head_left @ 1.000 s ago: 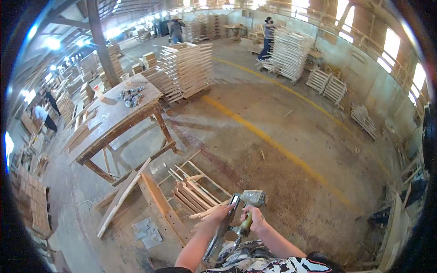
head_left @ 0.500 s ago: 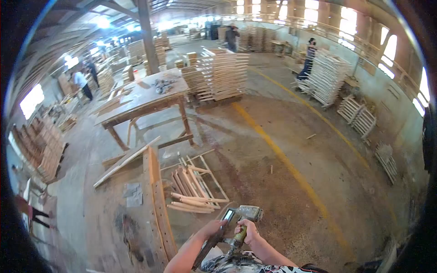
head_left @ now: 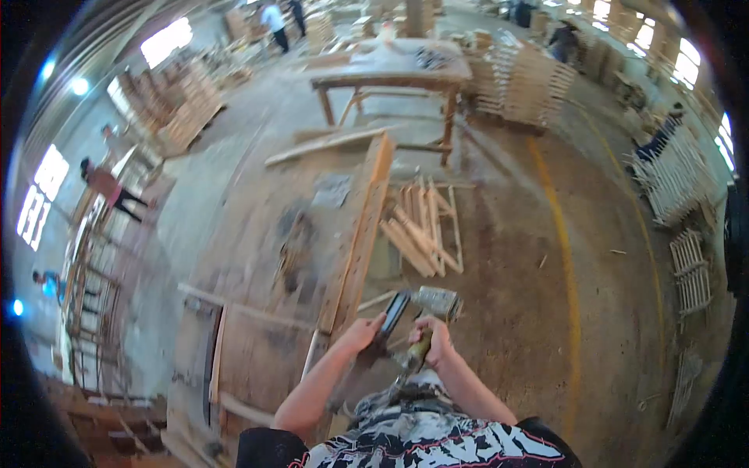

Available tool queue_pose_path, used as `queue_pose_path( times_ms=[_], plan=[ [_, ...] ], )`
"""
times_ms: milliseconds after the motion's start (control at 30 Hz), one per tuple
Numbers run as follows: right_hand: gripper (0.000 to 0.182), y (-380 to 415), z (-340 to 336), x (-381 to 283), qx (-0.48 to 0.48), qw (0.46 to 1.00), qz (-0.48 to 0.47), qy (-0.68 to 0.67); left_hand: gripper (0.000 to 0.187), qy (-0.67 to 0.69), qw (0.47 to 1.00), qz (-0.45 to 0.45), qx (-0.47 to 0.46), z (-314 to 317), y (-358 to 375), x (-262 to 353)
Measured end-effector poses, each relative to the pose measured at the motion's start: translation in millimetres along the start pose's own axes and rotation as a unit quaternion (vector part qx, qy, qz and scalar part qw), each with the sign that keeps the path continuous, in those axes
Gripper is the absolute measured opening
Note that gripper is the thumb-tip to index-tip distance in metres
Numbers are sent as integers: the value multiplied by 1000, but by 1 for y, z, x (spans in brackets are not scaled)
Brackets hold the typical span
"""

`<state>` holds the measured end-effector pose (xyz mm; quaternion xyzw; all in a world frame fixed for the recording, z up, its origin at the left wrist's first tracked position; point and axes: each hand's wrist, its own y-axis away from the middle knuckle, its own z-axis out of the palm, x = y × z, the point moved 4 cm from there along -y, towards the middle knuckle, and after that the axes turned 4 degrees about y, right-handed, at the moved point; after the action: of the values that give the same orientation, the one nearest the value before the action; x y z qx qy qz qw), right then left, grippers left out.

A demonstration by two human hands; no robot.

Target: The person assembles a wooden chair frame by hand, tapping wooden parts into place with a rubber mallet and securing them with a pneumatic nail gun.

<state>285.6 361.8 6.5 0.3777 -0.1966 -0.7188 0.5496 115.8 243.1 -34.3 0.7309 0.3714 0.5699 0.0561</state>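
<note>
A pneumatic nail gun point(head_left: 438, 299) with a worn, silvery head is held out in front of my body, above the floor. My right hand point(head_left: 433, 337) is wrapped round its greenish handle point(head_left: 419, 352). On the other side, my left hand point(head_left: 363, 333) is closed on the gun's long dark magazine point(head_left: 395, 310), its thumb along the top. The lower end of the tool blurs against my clothing. Left of my hands lies a wooden workbench point(head_left: 257, 234) with a thick raised edge beam point(head_left: 363, 226).
Wooden slats point(head_left: 421, 226) lie on the floor beyond the bench. A second table point(head_left: 390, 80) stands farther off, with a stacked pile of wooden frames point(head_left: 519, 82) beside it. More frames point(head_left: 677, 171) lean at the right. Several people are farther away, one at the left point(head_left: 109, 187).
My view has turned left and downward, showing more of the bench and the people at the left. Both hands keep hold of the nail gun.
</note>
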Motion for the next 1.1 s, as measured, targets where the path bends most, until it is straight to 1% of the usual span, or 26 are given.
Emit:
queue_pose_path(
  times_ms=[67, 133, 200, 233, 267, 300, 367, 400, 433, 467, 533, 567, 633, 667, 767, 867, 900, 1000, 1033, 1100],
  plan=[
    [16, 5, 23, 32, -24, 999, 26, 8, 57, 81, 996, -34, -34, -42, 80, -24],
    [16, 9, 38, 72, -60, 996, 61, -2, 46, 112, 994, 8, 11, -81, 171, -47],
    [15, 11, 57, 111, -112, 988, 98, -39, 38, 111, 993, 8, 40, -108, 255, -101],
    [15, 13, 65, 131, -107, 988, 109, -39, 36, 149, 986, -3, 70, -115, 296, -113],
    [14, 13, 72, 133, -101, 987, 122, -40, 35, 186, 977, -17, 100, -117, 328, -103],
    [14, 14, 79, 147, -97, 985, 133, -41, 33, 222, 966, -28, 132, -119, 356, -110],
    [14, 18, 94, 184, -89, 979, 176, -42, 32, 276, 930, 30, 240, -112, 399, -132],
    [15, 22, 102, 206, -88, 975, 198, -39, 31, 299, 904, 60, 299, -108, 419, -144],
    [16, 27, 110, 223, -100, 970, 218, -47, 30, 274, 891, 77, 353, -104, 435, -152],
    [17, 26, 112, 238, -92, 965, 242, -37, 30, 273, 877, 79, 388, -98, 446, -156],
    [19, 17, 107, 259, -73, 955, 289, -19, 30, 267, 845, 81, 455, -85, 456, -154],
    [19, 11, 101, 271, -61, 949, 310, 0, 30, 162, 818, 117, 539, -84, 449, -157],
    [20, -5, 85, 297, -39, 936, 348, 35, 33, 121, 801, 83, 580, -79, 429, -166],
    [20, -15, 75, 309, -33, 934, 353, 53, 34, 100, 792, 69, 598, -78, 422, -173],
    [20, -35, 59, 328, -31, 923, 364, 121, 36, 65, 792, -30, 607, -79, 397, -196],
    [17, -56, 46, 327, -3, 926, 311, 212, 38, 8, 781, -34, 623, -98, 381, -183],
    [15, -65, 38, 328, -24, 916, 327, 229, 34, -44, 781, -50, 620, -101, 369, -185],
    [16, -77, 35, 316, -63, 892, 323, 308, 31, -109, 774, -29, 624, -108, 333, -169],
    [18, -82, 33, 317, -52, 896, 362, 253, 29, -116, 795, -29, 595, -111, 322, -165],
    [24, -87, 32, 310, -76, 904, 309, 287, 29, -115, 775, 26, 621, -115, 299, -159]
  ],
)
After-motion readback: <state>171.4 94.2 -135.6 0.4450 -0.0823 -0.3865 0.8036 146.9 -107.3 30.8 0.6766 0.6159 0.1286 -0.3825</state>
